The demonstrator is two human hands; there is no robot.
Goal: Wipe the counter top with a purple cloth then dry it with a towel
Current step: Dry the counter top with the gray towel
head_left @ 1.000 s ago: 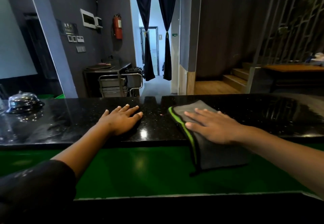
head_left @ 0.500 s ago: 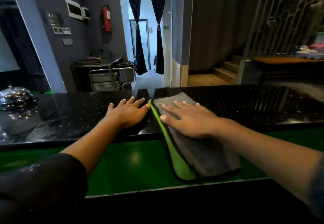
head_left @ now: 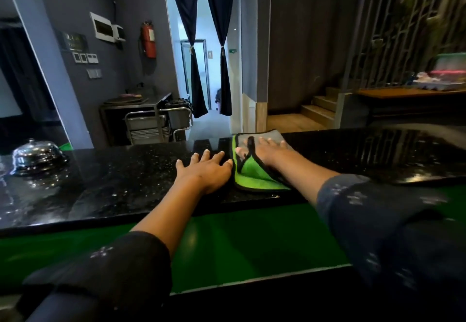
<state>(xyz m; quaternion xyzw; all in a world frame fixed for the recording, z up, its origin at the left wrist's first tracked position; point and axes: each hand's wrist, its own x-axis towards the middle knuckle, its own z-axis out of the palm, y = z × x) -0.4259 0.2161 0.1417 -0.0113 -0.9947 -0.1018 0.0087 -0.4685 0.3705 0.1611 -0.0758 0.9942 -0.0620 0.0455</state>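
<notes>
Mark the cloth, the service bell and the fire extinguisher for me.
cloth (head_left: 254, 174): head view, on its green folded-over part.
service bell (head_left: 37, 154): head view, on its chrome dome.
fire extinguisher (head_left: 149, 40): head view, on its red cylinder.

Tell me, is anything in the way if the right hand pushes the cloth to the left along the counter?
Yes. The left hand lies flat on the counter right beside the cloth; farther left stands a metal dome.

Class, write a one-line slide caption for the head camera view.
Right hand presses a grey-green cloth onto the black counter; left hand rests flat beside it.
</notes>
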